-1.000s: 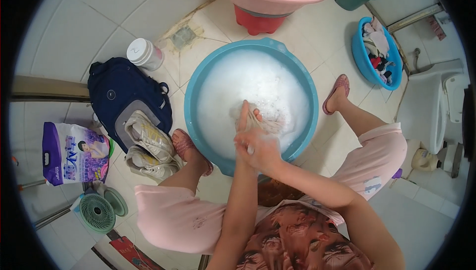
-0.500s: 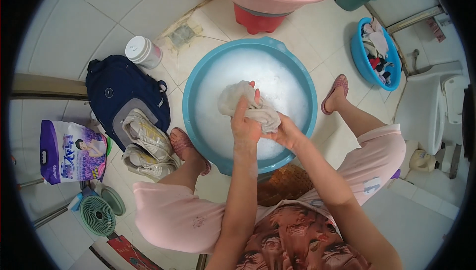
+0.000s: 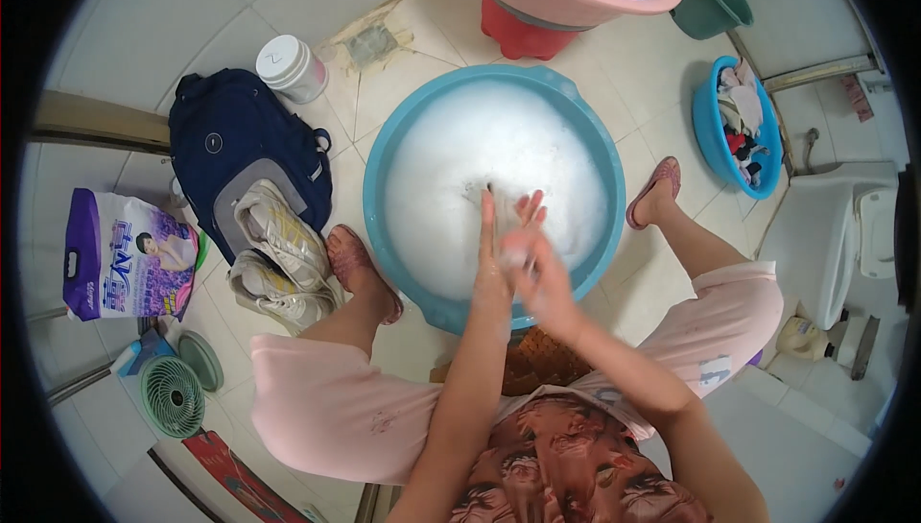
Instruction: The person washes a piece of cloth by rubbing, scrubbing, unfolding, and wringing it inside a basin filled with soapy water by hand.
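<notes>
A round blue basin [image 3: 376, 254] full of white suds [image 3: 470, 139] stands between my feet. Over its near part is my left hand [image 3: 491, 269], with its thumb upright and its fingers stretched apart. My right hand [image 3: 545, 283] crosses close in front of the left palm. It is smeared by motion, so its fingers do not show clearly. Between the two hands lies a pale blurred patch, either foam or cloth; I cannot tell which. The greyish cloth is not clearly visible now. A small dark gap shows in the foam just beyond my left thumb.
A pink basin [image 3: 576, 3] of laundry rests on a red stool [image 3: 523, 32] beyond. To the right is a blue tub [image 3: 705, 134] of clothes. On the left are a navy backpack [image 3: 225, 130], white sneakers [image 3: 278, 225], a white jar [image 3: 293, 70] and a purple detergent bag [image 3: 129, 254].
The greyish cloth was bunched between both hands over the suds and no longer shows clearly there. My right hand has moved up and across the left palm. The whole view has shifted slightly.
</notes>
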A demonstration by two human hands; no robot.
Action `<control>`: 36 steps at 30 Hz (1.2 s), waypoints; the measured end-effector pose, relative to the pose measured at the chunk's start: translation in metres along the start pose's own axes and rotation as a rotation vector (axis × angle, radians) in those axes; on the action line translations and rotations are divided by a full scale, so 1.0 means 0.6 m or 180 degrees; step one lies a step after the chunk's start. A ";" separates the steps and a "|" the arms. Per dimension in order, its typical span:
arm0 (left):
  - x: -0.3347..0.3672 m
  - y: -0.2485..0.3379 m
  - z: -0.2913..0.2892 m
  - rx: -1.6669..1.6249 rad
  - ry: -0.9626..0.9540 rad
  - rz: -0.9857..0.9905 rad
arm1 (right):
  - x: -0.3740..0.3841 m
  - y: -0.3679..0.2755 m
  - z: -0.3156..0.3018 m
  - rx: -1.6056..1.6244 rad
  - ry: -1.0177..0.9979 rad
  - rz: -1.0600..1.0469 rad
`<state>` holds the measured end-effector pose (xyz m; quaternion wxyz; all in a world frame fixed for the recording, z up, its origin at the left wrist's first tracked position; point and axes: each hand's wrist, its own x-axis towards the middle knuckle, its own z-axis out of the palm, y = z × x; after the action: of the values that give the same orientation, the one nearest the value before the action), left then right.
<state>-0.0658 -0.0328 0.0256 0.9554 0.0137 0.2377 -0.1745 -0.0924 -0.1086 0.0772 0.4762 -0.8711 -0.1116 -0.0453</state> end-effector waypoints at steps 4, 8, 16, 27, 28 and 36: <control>0.067 0.045 -0.159 0.0424 -0.0781 -0.0218 | -0.009 0.009 0.054 -0.0746 -0.0244 -0.0707; 0.026 -0.017 0.004 0.0462 0.1080 0.0053 | 0.110 0.045 0.015 -0.0519 0.0925 0.0626; 0.016 -0.003 -0.032 0.0491 0.0793 0.0600 | 0.037 0.054 0.072 -0.1731 0.0252 0.0428; 0.022 0.018 -0.009 0.0664 0.1350 0.0275 | 0.023 0.003 0.054 -0.0239 0.0764 -0.0713; 0.018 0.005 0.007 0.0690 0.1283 0.0263 | 0.073 0.016 0.035 -0.0325 0.0711 0.0348; 0.010 0.055 -0.045 0.0840 0.0867 0.0442 | 0.013 -0.049 0.068 -0.0376 0.0522 0.0135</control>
<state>-0.0621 -0.0009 -0.0032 0.9141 0.1787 0.3383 -0.1343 -0.0930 -0.0580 0.0807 0.4324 -0.8931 -0.0509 -0.1129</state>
